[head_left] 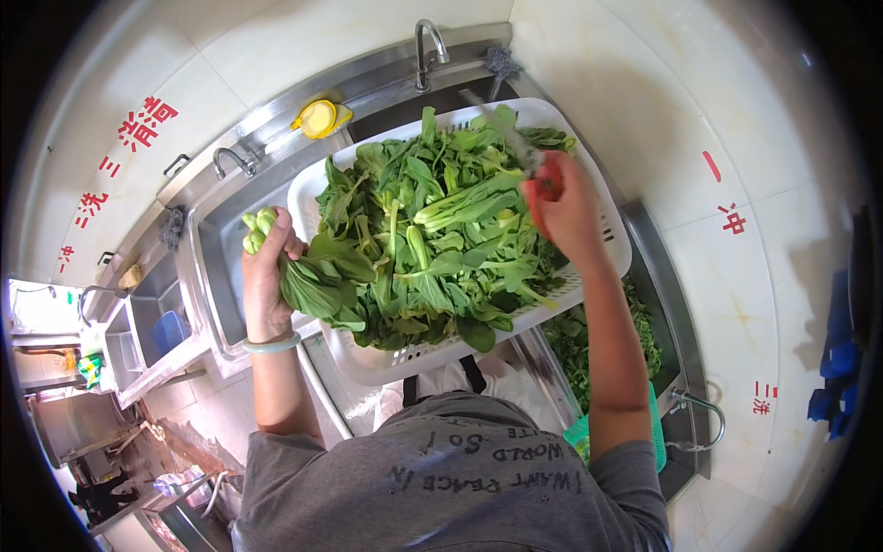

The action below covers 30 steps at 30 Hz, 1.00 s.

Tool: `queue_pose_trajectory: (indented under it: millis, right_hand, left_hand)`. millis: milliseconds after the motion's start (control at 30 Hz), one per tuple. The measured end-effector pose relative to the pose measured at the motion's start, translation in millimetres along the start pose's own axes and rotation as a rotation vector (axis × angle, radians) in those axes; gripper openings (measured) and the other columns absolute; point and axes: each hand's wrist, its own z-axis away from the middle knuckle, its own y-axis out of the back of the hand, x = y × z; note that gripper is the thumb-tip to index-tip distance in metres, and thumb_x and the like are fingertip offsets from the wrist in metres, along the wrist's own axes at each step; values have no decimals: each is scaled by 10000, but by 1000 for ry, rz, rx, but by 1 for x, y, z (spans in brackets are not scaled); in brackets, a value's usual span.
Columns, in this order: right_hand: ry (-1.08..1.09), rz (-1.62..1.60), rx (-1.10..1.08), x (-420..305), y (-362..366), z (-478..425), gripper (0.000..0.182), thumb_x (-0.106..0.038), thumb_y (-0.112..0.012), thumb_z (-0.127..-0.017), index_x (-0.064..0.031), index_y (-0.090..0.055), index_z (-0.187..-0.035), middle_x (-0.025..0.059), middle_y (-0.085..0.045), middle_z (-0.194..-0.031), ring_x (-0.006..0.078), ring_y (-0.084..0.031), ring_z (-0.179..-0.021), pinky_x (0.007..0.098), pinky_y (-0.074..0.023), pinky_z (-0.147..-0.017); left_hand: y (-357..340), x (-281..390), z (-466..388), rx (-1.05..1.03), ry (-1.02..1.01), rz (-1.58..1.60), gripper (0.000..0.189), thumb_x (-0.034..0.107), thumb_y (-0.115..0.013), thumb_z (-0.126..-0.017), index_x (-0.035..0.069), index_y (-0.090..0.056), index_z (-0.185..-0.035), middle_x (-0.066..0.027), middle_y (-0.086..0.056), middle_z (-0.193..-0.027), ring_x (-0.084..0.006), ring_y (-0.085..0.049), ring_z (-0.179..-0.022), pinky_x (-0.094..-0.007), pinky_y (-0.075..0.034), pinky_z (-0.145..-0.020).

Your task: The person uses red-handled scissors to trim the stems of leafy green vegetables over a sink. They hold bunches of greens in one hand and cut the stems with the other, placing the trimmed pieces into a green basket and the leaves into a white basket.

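Observation:
My left hand (pixel 270 241) grips a small bunch of green bok choy (pixel 321 276) over the left rim of the basket. The pale stem ends poke up past my thumb, and the leaves hang to the right. A red-handled pair of scissors (pixel 541 190), its blades blurred and pointing up and to the left, is in my right hand (pixel 572 207). That hand hovers above the basket's right part. The white plastic basket (pixel 365 371) has slotted walls and holds a heap of loose bok choy (pixel 441 228), some of it whole heads.
The basket spans stainless steel sinks (pixel 227 317). Taps (pixel 422 58) line the back, with a yellow container (pixel 319 119) and steel wool (pixel 502 61) near them. Cut greens (pixel 638 324) fill a right-hand sink beside a green basket (pixel 655 428). A tiled wall (pixel 655 138) stands close at right.

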Motion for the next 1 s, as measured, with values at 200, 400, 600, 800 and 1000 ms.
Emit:
queue_pose_trajectory:
  millis: [200,400,600,800,1000]
  right_hand:
    - [369,65,-387,-15,-74,-6,332,-79,-769,-700,-42,-597,-982,100,-647,-993,261,-628,-894,353,-498,-796]
    - [243,-142,-183,-14,-69,-24,291,-185,-762,-767,-69,-587,-969,42,-643,-838,183,-617,-795,337,-496,-710]
    - [178,-678,-172,-57,-10,-47,262,-228,-718,-833,-63,-553,-951,-4,-582,-816,79,-557,-748,241,-470,-681]
    - [159,-804,-386,-86,-10,-31,303,-275,-689,-821,-63,-513,-947,-15,-533,-786,85,-511,-677,231,-407,-608]
    - [-13,-662,-431,-106,-42,-4,281,-245,-700,-853,-32,-546,-953,18,-584,-826,84,-554,-716,236,-456,-625]
  left_hand:
    - [-6,-8,7,33,111,175,255,154,-623,-916,36,-519,-1117,-48,-595,-797,-163,-590,-726,-332,-514,-813]
    - [8,0,18,-40,40,198,247,153,-610,-924,44,-522,-1128,-34,-597,-775,-161,-598,-723,-353,-524,-815]
    - [-17,7,12,-90,83,112,226,138,-637,-902,46,-549,-1088,-69,-640,-882,-136,-620,-741,-302,-533,-770]
    - [-76,17,3,-360,160,168,160,108,-646,-896,38,-584,-1026,-157,-614,-1164,-204,-632,-1025,-305,-526,-848]
    - [-100,-19,1,-411,41,-48,316,46,-705,-840,27,-554,-1117,-65,-650,-1005,-152,-634,-913,-284,-513,-818]
